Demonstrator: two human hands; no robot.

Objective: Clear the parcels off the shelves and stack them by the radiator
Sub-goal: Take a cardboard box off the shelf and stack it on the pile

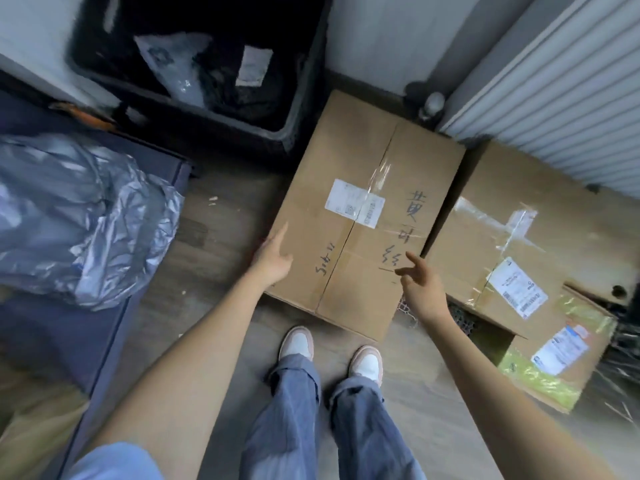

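Observation:
A big taped cardboard box (pixel 360 161) with a white label and handwriting lies on the wooden floor, its far end near the white radiator (pixel 554 98). My left hand (pixel 272 256) lies with straight fingers along the box's near left edge. My right hand (pixel 420 282) hovers over the box's near right corner, fingers loosely spread, holding nothing. To the right a second brown box (pixel 512 216) lies along the radiator. A smaller box with yellow-green tape (pixel 557 362) rests in front of it.
A black bin (pixel 287 133) with plastic-wrapped items stands at the back left of the big box. A grey plastic bag (pixel 79 209) lies on a dark surface to the left. My feet in white shoes (pixel 298 341) stand just before the box.

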